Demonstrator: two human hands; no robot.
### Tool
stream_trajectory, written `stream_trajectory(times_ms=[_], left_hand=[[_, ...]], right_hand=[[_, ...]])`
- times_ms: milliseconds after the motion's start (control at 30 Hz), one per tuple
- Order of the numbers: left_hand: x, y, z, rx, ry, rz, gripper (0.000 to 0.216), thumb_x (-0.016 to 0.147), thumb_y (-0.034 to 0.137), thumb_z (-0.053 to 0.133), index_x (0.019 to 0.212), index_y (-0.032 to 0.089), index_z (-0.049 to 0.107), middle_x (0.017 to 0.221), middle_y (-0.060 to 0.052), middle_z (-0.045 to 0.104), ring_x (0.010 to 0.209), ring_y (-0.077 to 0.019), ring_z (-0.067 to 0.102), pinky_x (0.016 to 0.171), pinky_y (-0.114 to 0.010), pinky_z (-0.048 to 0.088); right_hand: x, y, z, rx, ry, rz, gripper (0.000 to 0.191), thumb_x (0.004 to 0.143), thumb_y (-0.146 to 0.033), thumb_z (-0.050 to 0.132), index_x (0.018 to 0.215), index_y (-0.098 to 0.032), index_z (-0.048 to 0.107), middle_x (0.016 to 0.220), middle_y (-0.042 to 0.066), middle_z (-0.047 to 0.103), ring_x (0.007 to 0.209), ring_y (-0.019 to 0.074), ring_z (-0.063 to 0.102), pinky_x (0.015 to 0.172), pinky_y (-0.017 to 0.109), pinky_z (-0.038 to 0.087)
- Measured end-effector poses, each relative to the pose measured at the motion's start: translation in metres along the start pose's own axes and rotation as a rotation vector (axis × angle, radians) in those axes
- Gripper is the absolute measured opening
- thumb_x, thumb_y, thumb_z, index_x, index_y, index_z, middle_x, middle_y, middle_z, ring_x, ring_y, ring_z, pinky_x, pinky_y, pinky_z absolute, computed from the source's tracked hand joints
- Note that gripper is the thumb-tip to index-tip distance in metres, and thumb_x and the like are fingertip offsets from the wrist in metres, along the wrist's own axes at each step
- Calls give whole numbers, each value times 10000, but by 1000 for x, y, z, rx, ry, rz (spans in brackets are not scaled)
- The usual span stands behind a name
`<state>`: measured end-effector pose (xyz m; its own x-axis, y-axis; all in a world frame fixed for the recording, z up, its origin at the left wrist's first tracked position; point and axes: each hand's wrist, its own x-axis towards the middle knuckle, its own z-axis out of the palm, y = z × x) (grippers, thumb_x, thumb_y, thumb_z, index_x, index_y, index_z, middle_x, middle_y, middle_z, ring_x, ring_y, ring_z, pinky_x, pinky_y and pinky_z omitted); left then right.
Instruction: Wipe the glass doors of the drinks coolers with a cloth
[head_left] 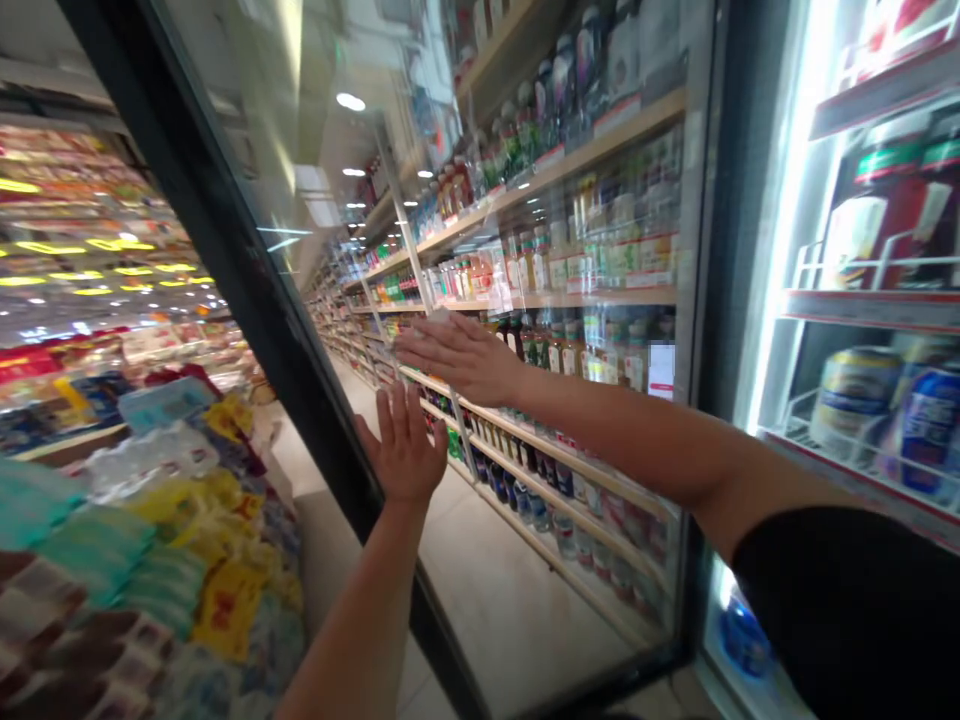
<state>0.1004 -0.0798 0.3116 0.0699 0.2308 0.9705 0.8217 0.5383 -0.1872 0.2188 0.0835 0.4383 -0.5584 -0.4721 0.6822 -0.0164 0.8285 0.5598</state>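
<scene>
A glass cooler door with a black frame stands swung open in front of me. My left hand has its fingers spread, palm toward the glass, beside the frame's left bar. Higher and a little to the right, my right hand is stretched out flat against or just before the glass, its fingers pointing left. A small pale patch shows above its fingers; whether it is a cloth or a reflection I cannot tell. No grip on an object is visible in either hand.
Through the glass, or reflected in it, run long shelves of bottles. At right, the lit cooler holds bottles and cans on wire-fronted racks. Packaged goods are piled at left beside the pale floor.
</scene>
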Motion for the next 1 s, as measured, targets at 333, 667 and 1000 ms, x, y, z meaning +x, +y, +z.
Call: stream_trajectory(times_ms=[333,667,1000], left_hand=[[0,0,3,-36,-14,-32,688,998,399,511,1602,153,291,1601,-204,386,1552,-335,230,1259,-616,72],[-1,-1,4,-58,-70,-93,655,1006,454,458,1569,133,364,1607,-199,379,1563,-313,204,1269,-582,33],[0,0,7,-56,-97,-99,669,995,454,473,1570,132,362,1613,-192,369,1561,-317,204,1272,-568,12]], right_hand=[[56,71,-24,71,462,570,546,1043,-260,240,1560,-222,413,1656,-30,352,1584,234,198,1307,550,93],[-25,56,-22,23,104,157,594,1012,-148,231,1583,-270,338,1670,-26,334,1576,212,212,1301,534,85],[-211,29,15,167,-279,232,516,993,-241,428,1479,-392,511,1538,-48,539,1495,182,414,1279,483,275]])
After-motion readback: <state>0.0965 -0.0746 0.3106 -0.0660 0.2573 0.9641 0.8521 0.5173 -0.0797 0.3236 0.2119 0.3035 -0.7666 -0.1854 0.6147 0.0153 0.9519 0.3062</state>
